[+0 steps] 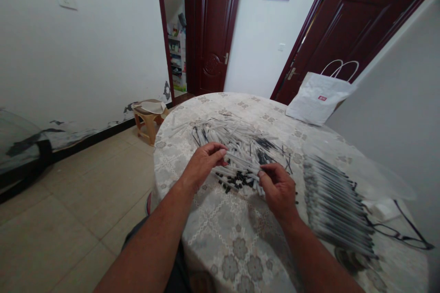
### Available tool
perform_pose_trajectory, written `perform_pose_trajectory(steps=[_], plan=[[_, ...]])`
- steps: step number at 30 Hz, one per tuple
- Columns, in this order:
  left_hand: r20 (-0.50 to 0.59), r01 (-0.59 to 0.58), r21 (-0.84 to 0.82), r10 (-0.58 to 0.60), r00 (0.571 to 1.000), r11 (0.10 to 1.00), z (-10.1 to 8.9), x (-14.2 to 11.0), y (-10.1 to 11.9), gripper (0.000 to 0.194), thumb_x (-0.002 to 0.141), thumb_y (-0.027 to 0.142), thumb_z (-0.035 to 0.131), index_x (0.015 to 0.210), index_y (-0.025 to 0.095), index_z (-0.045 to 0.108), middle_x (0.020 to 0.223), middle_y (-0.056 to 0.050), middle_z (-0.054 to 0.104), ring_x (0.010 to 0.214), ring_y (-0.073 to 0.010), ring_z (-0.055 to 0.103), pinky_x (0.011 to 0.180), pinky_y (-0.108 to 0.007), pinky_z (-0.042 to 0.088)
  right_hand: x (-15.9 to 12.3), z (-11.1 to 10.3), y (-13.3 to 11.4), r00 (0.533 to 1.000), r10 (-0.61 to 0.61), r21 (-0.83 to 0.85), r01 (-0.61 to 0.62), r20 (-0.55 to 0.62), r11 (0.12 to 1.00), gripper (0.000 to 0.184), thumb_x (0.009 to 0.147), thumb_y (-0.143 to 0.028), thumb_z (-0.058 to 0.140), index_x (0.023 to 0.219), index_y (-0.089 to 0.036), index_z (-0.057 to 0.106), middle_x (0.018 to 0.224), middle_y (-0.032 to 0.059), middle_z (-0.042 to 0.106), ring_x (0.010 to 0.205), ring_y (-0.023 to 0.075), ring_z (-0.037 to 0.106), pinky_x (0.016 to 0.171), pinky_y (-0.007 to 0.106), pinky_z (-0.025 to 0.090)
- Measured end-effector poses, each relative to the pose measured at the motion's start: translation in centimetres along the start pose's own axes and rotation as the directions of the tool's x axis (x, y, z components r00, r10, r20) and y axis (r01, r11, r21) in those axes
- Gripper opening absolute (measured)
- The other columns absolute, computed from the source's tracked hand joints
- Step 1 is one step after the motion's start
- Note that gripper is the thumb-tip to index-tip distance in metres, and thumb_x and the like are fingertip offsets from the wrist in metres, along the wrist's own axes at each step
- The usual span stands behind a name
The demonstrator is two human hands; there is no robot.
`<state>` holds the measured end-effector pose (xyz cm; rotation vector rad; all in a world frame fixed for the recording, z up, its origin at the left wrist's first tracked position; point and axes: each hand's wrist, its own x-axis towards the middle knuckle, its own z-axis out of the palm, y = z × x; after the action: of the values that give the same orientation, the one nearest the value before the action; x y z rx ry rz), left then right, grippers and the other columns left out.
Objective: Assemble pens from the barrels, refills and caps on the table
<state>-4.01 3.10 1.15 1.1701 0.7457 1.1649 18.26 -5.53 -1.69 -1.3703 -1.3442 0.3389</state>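
Between my two hands, above the table, is a translucent pen barrel (243,163), possibly more than one side by side. My left hand (205,161) pinches its left end with thumb and forefinger. At the other end my right hand (277,188) closes its fingers and thumb on it. Beneath and beyond them lies a loose heap of pale pen barrels (223,130). Thin black refills (265,143) are scattered at the heap's right side. Small black caps (237,181) are strewn just below the held barrel.
Right of my right hand lies a row of pens (338,201) with dark tips. Beyond it are eyeglasses (400,232) and clear plastic film (371,174). A white paper bag (316,98) stands at the back right of the round table with its patterned tablecloth (237,256). A stool (148,123) stands left.
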Motion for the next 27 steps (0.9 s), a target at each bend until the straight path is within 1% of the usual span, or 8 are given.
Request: perform_pose_trajectory(steps=[2,4,8,12,19,23,25,27], plan=[[-0.003,0.006,-0.025,-0.006,1.0,1.0,-0.2,0.2,-0.2,0.024,0.08,0.034,0.079,0.095,0.015,0.076,0.083,-0.005,0.07,0.077,-0.0167,0.067,0.078,-0.035,0.062,0.0,0.1,-0.1,0.998,-0.049,-0.077,0.052,0.034,0.996,0.015,0.089,-0.034,0.064,0.097,-0.021,0.068,0.073,0.0003,0.067,0.062,0.0164,0.062,0.059,0.027,0.048],[-0.026,0.012,-0.058,-0.013,1.0,0.998,-0.3,0.3,-0.4,0.025,0.08,0.033,0.079,0.098,0.015,0.077,0.092,-0.009,0.073,0.081,-0.0183,0.07,0.077,-0.034,0.062,-0.1,0.3,-0.3,0.989,-0.109,-0.158,0.123,0.095,0.98,0.016,0.091,-0.033,0.062,0.101,-0.022,0.069,0.077,0.0015,0.07,0.064,0.0171,0.063,0.061,0.028,0.05],[-0.061,0.017,-0.138,-0.025,0.998,0.99,-0.3,0.4,-0.6,0.032,0.084,0.032,0.076,0.111,0.015,0.075,0.109,-0.014,0.075,0.086,-0.0195,0.073,0.077,-0.033,0.062,-0.4,0.9,-0.9,0.95,-0.247,-0.221,0.287,0.191,0.932,0.023,0.094,-0.029,0.058,0.112,-0.023,0.071,0.095,0.006,0.075,0.079,0.021,0.07,0.077,0.033,0.055],[-0.113,0.008,-0.191,-0.031,0.993,0.982,0.2,0.5,-0.5,0.038,0.086,0.029,0.073,0.121,0.015,0.069,0.105,-0.013,0.076,0.087,-0.0194,0.074,0.076,-0.031,0.062,-0.7,1.7,-0.9,0.924,-0.294,-0.225,0.349,0.245,0.91,0.026,0.098,-0.029,0.054,0.118,-0.023,0.07,0.104,0.0086,0.076,0.092,0.0233,0.072,0.085,0.036,0.057],[-0.207,0.038,-0.281,-0.099,0.973,0.959,1.5,0.3,-1.1,0.022,0.088,0.027,0.071,0.104,0.013,0.066,0.106,-0.015,0.076,0.092,-0.022,0.075,0.074,-0.031,0.062,-1.2,2.3,-0.2,0.897,-0.354,-0.329,0.43,0.266,0.841,0.026,0.101,-0.029,0.051,0.117,-0.02,0.07,0.103,0.0119,0.076,0.093,0.0251,0.072,0.087,0.037,0.056],[-0.252,0.008,-0.296,-0.086,0.964,0.955,2.2,0.1,-1.4,0.022,0.087,0.028,0.071,0.103,0.014,0.065,0.107,-0.015,0.075,0.095,-0.0241,0.075,0.072,-0.032,0.062,-1.3,2.1,-1.0,0.907,-0.342,-0.31,0.408,0.247,0.859,0.025,0.101,-0.029,0.051,0.114,-0.021,0.071,0.102,0.0112,0.077,0.091,0.0247,0.072,0.085,0.036,0.056],[-0.254,-0.004,-0.3,-0.076,0.964,0.954,2.5,0.0,-1.4,0.023,0.087,0.029,0.072,0.103,0.014,0.065,0.106,-0.014,0.075,0.096,-0.0245,0.075,0.071,-0.031,0.062,-1.3,2.0,-1.7,0.93,-0.292,-0.263,0.346,0.223,0.901,0.024,0.1,-0.029,0.052,0.111,-0.022,0.071,0.1,0.0095,0.077,0.089,0.0235,0.072,0.083,0.034,0.055],[-0.252,-0.012,-0.307,-0.069,0.965,0.952,2.8,0.0,-1.4,0.023,0.086,0.029,0.072,0.102,0.015,0.065,0.105,-0.013,0.075,0.096,-0.0238,0.075,0.071,-0.03,0.062,-1.2,1.9,-2.3,0.959,-0.197,-0.202,0.238,0.204,0.95,0.022,0.098,-0.031,0.054,0.106,-0.023,0.072,0.095,0.007,0.076,0.086,0.0217,0.071,0.08,0.032,0.054]])
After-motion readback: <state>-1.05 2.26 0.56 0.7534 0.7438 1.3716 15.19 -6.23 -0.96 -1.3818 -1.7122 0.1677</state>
